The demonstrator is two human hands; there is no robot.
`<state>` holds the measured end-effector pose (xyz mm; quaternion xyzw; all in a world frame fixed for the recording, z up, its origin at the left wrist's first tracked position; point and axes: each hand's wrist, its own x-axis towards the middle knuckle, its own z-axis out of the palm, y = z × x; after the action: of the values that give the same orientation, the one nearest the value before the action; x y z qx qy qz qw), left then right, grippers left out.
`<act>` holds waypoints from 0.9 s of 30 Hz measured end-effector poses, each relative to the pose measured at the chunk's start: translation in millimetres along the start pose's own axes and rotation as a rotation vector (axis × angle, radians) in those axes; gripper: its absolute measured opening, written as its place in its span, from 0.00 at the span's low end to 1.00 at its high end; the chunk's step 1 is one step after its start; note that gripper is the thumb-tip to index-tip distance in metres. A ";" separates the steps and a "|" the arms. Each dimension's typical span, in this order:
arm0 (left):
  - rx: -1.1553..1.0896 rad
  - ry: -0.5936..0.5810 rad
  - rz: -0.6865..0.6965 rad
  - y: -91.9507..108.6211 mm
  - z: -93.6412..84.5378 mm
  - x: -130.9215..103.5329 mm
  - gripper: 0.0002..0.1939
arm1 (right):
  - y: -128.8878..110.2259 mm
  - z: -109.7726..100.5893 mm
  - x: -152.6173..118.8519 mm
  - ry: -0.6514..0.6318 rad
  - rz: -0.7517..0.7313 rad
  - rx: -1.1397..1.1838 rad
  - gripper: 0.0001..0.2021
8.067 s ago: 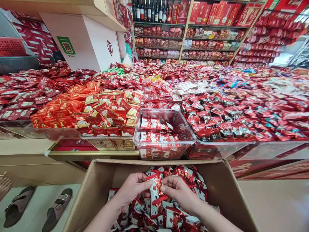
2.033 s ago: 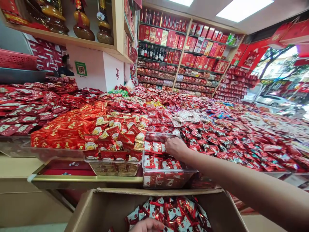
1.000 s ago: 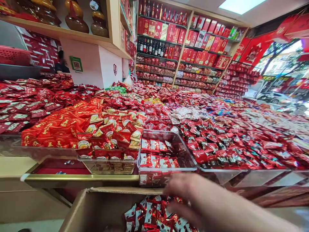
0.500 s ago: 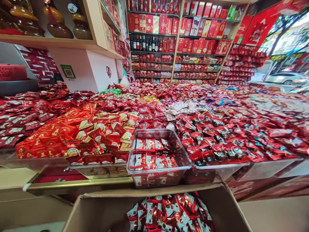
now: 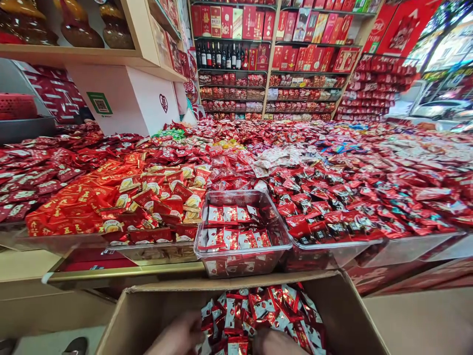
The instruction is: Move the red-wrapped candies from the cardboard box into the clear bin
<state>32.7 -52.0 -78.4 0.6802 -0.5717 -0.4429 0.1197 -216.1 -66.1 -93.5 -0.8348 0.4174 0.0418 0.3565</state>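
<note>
At the bottom of the view, both hands reach into an open cardboard box [image 5: 155, 284] holding a heap of small red-and-white candy packets [image 5: 264, 308]. My left hand [image 5: 182, 331] touches the left side of the heap, its fingers smeared by motion. Over the front of the pile is my right hand [image 5: 277, 341], blurred, with its fingers hidden among the packets. Just beyond the box stands a clear plastic tub [image 5: 242, 255]. Inside it, matching packets [image 5: 231, 239] lie in two neat rows.
Left of the tub are piled red-and-gold packets [image 5: 155, 202]; red-and-black packets [image 5: 332, 222] fill the bin on the right. Shelves of red boxes and bottles [image 5: 221, 56] stand at the back. A gold-edged counter [image 5: 129, 271] runs behind the box.
Both hands have come into view from below and are in the cardboard box among the packets. The camera has tilted slightly downward.
</note>
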 end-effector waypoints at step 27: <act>-0.838 -0.200 0.132 58.4 34.7 -12.2 0.15 | -25.8 -21.2 -1.6 0.213 0.146 1.306 0.20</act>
<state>-31.6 -47.9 -53.7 0.4888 -0.3934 -0.6917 0.3576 -203.2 -68.1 -62.8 -0.4164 0.4455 -0.2782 0.7421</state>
